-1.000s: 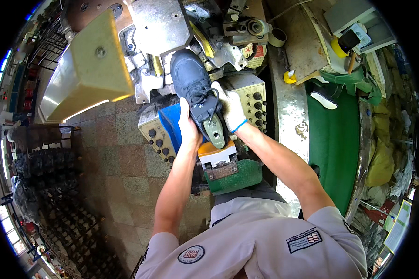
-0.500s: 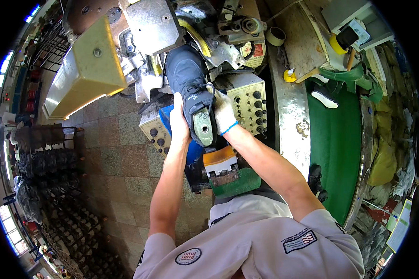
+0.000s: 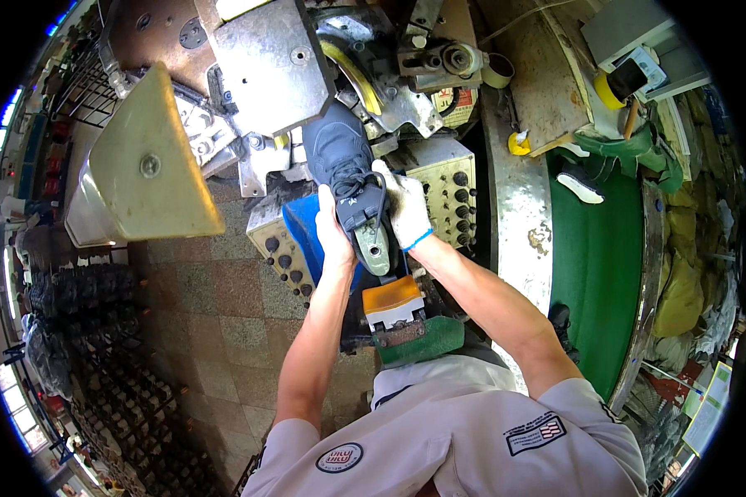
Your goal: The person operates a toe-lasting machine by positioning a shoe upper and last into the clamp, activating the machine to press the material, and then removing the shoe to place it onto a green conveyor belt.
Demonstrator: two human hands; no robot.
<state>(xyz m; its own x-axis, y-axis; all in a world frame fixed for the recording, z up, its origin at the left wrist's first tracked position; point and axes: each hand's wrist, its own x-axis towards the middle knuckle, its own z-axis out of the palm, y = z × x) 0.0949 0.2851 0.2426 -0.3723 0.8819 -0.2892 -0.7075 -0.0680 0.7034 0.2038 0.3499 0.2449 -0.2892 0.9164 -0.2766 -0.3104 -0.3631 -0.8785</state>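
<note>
We grip the dark blue shoe (image 3: 344, 170) from both sides, left hand (image 3: 333, 240) and gloved right hand (image 3: 406, 211) fingers wrapped around its heel, steadying its toe in the machine (image 3: 265, 66).

The person wears a pale grey short-sleeved work shirt (image 3: 439, 439) of smooth cloth, its sleeves ending above the elbows so both forearms are bare. On the left chest sits a round white badge with a dark ring (image 3: 339, 457); on the right chest is a white rectangular patch with dark stripes (image 3: 535, 433). The left hand (image 3: 335, 236) is bare. The right hand (image 3: 404, 211) is covered by a white knitted glove, soiled grey in places, with a thin blue band at the wrist cuff.
</note>
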